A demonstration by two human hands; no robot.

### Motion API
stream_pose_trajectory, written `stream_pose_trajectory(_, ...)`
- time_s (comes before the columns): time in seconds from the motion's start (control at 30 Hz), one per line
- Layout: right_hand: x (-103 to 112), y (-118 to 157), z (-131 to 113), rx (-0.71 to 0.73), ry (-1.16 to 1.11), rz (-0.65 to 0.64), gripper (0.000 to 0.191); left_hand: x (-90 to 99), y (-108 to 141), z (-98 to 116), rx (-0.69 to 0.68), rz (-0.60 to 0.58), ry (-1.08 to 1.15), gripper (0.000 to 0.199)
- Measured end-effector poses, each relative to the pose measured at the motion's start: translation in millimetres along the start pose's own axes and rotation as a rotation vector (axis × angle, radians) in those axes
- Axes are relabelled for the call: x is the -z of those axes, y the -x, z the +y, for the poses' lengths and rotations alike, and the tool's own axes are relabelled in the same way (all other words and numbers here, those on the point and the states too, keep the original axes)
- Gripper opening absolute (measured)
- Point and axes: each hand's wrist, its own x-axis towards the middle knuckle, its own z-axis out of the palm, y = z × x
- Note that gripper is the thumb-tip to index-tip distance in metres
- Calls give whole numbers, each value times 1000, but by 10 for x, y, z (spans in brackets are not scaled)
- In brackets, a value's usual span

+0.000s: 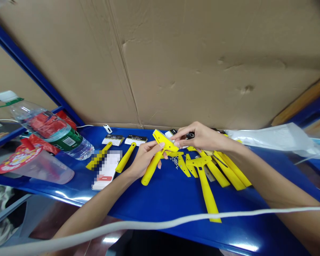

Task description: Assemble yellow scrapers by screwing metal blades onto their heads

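A white cable crosses nearest, before a blue table. Right of centre, a spare scraper lies with its handle pointing near. Beyond, at centre above the table, the left hand grips a yellow scraper below its head; the right hand, fingertips narrowed, pinches the head's right end. Small screws lie just beyond. A cardboard wall stands farthest.
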Motion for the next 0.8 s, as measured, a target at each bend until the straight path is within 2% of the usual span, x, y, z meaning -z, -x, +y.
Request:
stream_pose_trajectory(0.23, 44, 7, 37, 39, 70, -29, 37, -25, 5, -21, -10, 27, 4, 37)
stream_pose_trajectory(0.67, 33, 14, -5, 200, 97, -38, 32, -61, 43, -90, -87, 86, -8, 38)
stream_pose_trajectory(0.8, -2, 13, -59, 160, 88, 1, 40, -72, 53, -81, -95, 122, 11, 36)
